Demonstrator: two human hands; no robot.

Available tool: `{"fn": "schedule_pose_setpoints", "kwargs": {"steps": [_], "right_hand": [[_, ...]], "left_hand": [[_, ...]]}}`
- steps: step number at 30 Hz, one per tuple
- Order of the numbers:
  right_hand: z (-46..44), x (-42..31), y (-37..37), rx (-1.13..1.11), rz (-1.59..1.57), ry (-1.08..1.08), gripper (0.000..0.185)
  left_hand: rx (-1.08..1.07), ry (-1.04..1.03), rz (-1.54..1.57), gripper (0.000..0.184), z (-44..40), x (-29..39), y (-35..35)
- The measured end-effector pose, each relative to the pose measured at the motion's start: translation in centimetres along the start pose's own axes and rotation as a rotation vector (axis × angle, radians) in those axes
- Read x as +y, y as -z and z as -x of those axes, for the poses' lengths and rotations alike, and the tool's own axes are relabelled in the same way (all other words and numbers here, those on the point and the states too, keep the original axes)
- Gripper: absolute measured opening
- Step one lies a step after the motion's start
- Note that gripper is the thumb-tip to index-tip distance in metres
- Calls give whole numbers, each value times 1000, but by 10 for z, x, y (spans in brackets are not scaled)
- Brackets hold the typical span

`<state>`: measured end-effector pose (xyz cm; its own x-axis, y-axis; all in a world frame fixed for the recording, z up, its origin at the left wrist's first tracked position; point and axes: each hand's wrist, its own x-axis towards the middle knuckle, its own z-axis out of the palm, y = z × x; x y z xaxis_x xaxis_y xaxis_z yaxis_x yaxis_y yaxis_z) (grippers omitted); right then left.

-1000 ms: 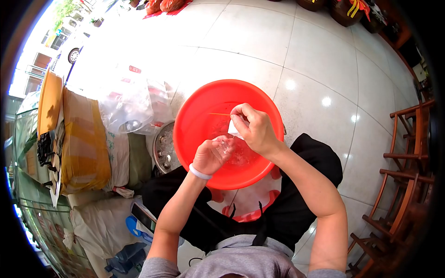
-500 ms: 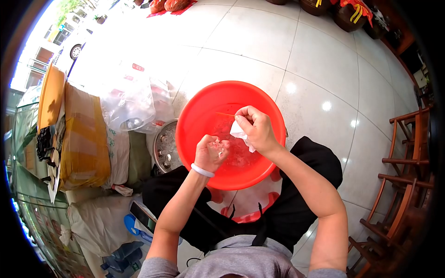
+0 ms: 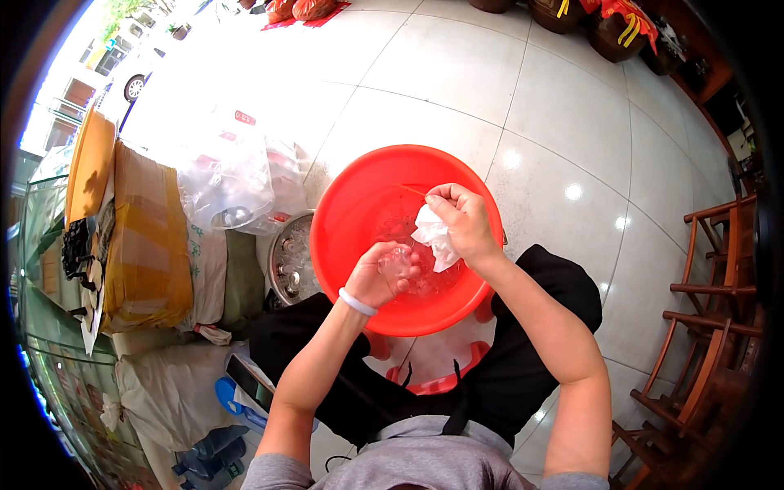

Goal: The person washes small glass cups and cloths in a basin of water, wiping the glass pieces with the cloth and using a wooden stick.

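Note:
In front of me a big red plastic basin [image 3: 351, 184] holds clear, glassy pieces [image 3: 429, 282] at its bottom; their kind is hard to make out. Over the basin's left part, my left hand [image 3: 380, 276] is palm up, its fingers curled round a small clear, shiny object [image 3: 394, 260]. My right hand [image 3: 464, 220] is closed in a pinch at the basin's right side. A crumpled white tissue [image 3: 434, 238] hangs from it, and a thin orange stick [image 3: 411, 190] points left from its fingertips.
Left of the basin stands a metal bowl [image 3: 286, 257] with clear pieces. Beyond it are clear plastic bags [image 3: 229, 184] and a taped cardboard box [image 3: 147, 245]. Wooden chairs [image 3: 710, 294] stand at right, dark jars [image 3: 608, 37] at the far right. A phone [image 3: 245, 376] lies lower left.
My left hand has opened slightly and shifted a little right, showing more of the clear object. My right hand has moved slightly right, and more of the white tissue shows.

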<state>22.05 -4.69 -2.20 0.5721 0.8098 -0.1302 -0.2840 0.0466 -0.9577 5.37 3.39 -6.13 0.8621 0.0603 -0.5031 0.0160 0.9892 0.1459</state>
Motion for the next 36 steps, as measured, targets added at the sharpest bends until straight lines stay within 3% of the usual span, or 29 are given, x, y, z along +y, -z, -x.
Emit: {"fn": "schedule_pose_setpoints", "kwargs": {"steps": [9, 12, 15, 19, 21, 27, 34, 36], "right_hand": [[-1, -4, 3, -6, -59, -102, 17], [1, -7, 3, 0, -70, -116, 16], [0, -6, 4, 9, -73, -121, 15], [0, -2, 3, 32, -113, -120, 14], [3, -10, 2, 21, -141, -138, 14], [-1, -1, 4, 24, -80, -109, 15], [0, -2, -1, 56, -62, -65, 17], [0, 0, 0, 54, -65, -53, 17]], "left_hand": [[197, -294, -399, 5, 5, -10, -16], [285, -335, -443, 12, 9, -12, -26], [95, -268, -375, 23, 5, -4, -5], [151, -277, -428, 31, 5, -7, -7], [149, -357, -329, 27, 4, -13, -20], [-46, -301, -321, 18, 9, -11, -27], [42, -365, -344, 9, 11, -12, -25], [52, -466, -509, 6, 11, -14, -24]]}}
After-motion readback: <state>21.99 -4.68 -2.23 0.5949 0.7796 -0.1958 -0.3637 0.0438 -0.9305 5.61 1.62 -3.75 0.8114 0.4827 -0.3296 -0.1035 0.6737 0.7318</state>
